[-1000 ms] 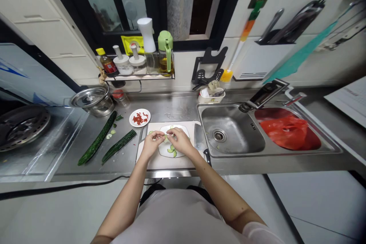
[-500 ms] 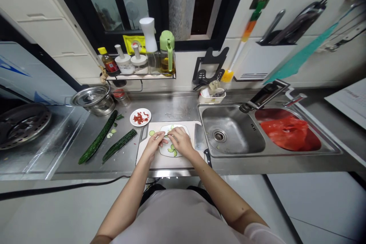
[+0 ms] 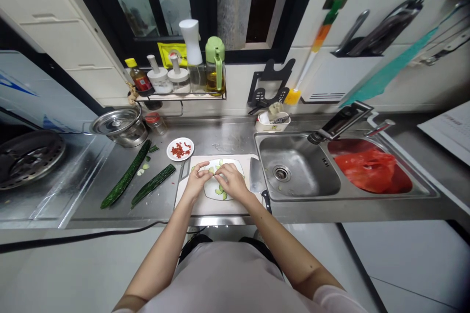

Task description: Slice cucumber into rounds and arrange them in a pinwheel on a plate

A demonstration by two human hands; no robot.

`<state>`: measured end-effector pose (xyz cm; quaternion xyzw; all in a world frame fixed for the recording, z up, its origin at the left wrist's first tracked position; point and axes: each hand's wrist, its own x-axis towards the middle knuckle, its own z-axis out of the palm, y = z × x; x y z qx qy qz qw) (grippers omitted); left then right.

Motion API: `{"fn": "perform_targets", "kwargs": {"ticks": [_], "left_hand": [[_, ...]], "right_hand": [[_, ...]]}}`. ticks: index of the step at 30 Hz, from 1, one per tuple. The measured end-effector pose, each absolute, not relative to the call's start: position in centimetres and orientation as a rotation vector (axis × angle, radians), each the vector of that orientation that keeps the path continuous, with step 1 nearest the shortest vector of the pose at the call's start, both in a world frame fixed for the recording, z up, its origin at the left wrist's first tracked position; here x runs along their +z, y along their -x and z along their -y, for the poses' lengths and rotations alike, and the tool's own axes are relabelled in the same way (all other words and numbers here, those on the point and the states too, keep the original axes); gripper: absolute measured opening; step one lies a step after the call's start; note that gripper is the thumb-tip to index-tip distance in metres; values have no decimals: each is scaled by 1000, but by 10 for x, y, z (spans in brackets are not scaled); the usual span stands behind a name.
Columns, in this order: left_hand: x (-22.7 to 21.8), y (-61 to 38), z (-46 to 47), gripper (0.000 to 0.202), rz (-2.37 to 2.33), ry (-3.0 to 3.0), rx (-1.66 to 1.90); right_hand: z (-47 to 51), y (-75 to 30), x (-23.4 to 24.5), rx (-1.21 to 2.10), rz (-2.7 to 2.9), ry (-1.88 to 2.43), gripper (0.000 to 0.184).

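Both my hands work over a white plate (image 3: 213, 191) that lies on a pale cutting board (image 3: 205, 205). My left hand (image 3: 196, 181) pinches a thin cucumber slice (image 3: 210, 170) with thumb and fingertips. My right hand (image 3: 230, 180) has its fingers closed on the same slice or one beside it; I cannot tell which. A few cucumber slices (image 3: 220, 191) lie on the plate below my right hand. A cleaver (image 3: 256, 179) rests on the board's right edge, blade up, handle toward me.
Two long cucumber pieces (image 3: 127, 180) (image 3: 153, 185) lie on the steel counter at left. A small dish of chopped red chili (image 3: 179, 149) sits behind the board. A lidded pot (image 3: 119, 125), a condiment rack (image 3: 179, 78) and a double sink (image 3: 297, 171) with a red bag (image 3: 367, 168) surround the board.
My left hand dropped to the plate half a second ago with fingers flatter, then rose again into a pinch meeting my right fingertips. The camera shifted slightly.
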<state>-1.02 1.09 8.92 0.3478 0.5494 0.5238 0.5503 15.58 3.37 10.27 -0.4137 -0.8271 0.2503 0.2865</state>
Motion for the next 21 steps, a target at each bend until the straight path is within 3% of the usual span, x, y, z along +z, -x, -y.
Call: {"fn": "perform_targets", "kwargs": {"ticks": [12, 21], "left_hand": [[71, 16, -13, 62, -1302, -906, 1232], [40, 27, -23, 48, -1375, -975, 1187]], "right_hand": [[-47, -148, 89, 846, 2173, 1074, 11], [-59, -139, 60, 1015, 2217, 1230, 9]]}}
